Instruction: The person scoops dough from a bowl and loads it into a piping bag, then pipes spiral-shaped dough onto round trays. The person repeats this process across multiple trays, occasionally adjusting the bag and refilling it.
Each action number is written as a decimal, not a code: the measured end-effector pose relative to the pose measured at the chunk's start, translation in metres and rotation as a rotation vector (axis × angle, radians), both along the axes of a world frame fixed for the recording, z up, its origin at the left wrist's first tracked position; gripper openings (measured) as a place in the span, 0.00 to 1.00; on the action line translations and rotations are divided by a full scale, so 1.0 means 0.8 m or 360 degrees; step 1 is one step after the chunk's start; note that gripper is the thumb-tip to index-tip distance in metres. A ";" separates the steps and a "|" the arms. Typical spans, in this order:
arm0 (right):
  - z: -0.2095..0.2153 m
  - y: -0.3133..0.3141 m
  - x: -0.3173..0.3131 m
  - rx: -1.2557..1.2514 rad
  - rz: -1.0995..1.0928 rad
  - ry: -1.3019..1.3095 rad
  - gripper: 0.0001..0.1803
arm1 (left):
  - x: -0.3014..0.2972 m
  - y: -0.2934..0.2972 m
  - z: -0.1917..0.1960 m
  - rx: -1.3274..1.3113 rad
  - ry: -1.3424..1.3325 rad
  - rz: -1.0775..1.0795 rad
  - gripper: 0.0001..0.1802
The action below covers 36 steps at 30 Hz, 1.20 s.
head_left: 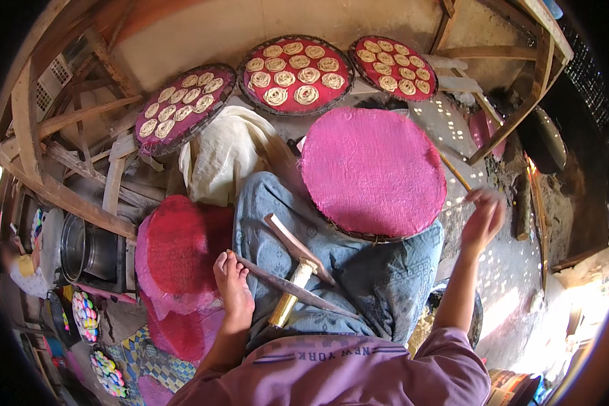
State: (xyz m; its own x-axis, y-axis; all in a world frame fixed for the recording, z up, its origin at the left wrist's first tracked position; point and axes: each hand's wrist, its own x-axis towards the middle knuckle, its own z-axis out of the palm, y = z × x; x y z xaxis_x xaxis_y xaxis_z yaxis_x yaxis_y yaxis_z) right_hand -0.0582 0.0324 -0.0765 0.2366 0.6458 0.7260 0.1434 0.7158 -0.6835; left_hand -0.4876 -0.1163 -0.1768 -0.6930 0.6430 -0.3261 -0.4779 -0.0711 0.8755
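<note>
- left hand (234, 281): its grip is pinching the upper end of a long wooden handle (271, 276)
- this handle and a second wooden handle (291, 242) meet at a gold-coloured tube (284, 308) above the person's lap
- right hand (484, 220): raised, blurred, apart from the handles; i cannot tell how its grip stands
- round pink cloth-covered tray (372, 172): over the knees, left of the right hand
- beyond: three round trays (344, 70) bearing pale coils (306, 95)

Right fingers (488, 201) blurred; basin (478, 318) partly hidden (forearm (457, 291) across).
</note>
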 end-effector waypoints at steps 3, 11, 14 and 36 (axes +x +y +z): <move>-0.005 -0.072 -0.091 -0.0239 0.0930 -0.0504 0.17 | 0.000 0.009 -0.006 -0.0055 0.0043 -0.0102 0.13; -0.044 -0.091 -0.159 -0.0921 0.1526 -0.1043 0.51 | 0.011 0.030 0.102 0.0500 -0.0483 -0.0446 0.24; -0.049 -0.092 -0.158 -0.1271 0.2116 -0.0965 0.60 | -0.005 0.056 0.150 0.0870 -0.0564 -0.0911 0.25; 0.108 0.035 -0.092 -0.1940 0.2317 -0.0197 0.67 | 0.067 0.372 0.286 0.1809 -0.1098 -0.2193 0.43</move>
State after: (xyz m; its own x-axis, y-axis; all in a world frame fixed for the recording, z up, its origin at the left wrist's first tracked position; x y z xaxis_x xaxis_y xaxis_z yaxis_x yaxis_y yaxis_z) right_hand -0.1321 0.0604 0.0099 -0.8962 0.3692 -0.2462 0.0393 -0.4867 -0.8727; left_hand -0.4336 0.1811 0.0520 0.4558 0.6313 0.6274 -0.8889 0.2865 0.3574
